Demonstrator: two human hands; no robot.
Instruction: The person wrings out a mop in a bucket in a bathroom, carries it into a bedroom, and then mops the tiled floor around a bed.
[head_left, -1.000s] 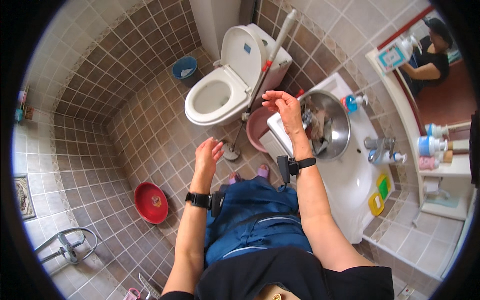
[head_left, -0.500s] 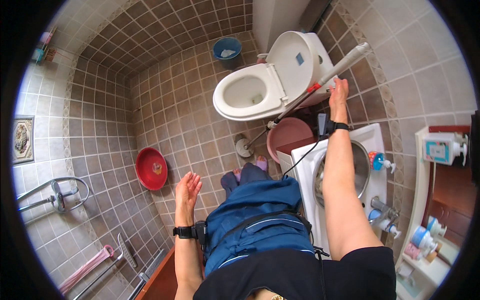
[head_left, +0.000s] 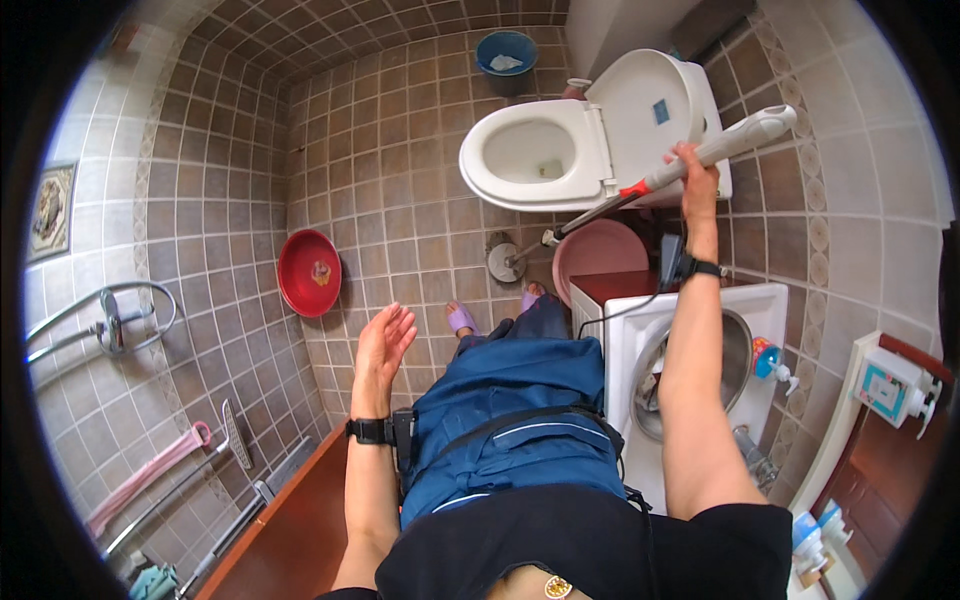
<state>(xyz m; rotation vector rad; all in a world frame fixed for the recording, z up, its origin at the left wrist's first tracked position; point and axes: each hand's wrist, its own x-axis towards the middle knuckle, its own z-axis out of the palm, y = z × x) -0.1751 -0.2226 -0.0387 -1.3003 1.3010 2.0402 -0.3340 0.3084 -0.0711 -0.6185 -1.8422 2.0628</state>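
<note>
A long-handled scrubber (head_left: 663, 181) leans across the front of the white toilet (head_left: 520, 192), its thick white-grey grip rising to the right and its round head (head_left: 505, 262) down on the floor tiles. My right hand (head_left: 698, 185) is closed around the grip, just above the red part. Below the shaft stands a pink basin (head_left: 600, 248). My left hand (head_left: 384, 345) hangs in front of my left side, fingers stretched and holding nothing. The toilet's lid (head_left: 660, 85) is raised, and its seat is down.
A red basin (head_left: 290, 275) stands on the floor at the left, and a blue bucket (head_left: 507, 75) at the far wall. On my right is a white sink (head_left: 620, 345) with a pump bottle (head_left: 772, 362). A shower fixture (head_left: 112, 320) sticks out from the left wall.
My right hand has gone from loose fingers beside the scrubber's grip to closing around it. My left hand stays open. The view has shifted, showing my purple slippers more fully.
</note>
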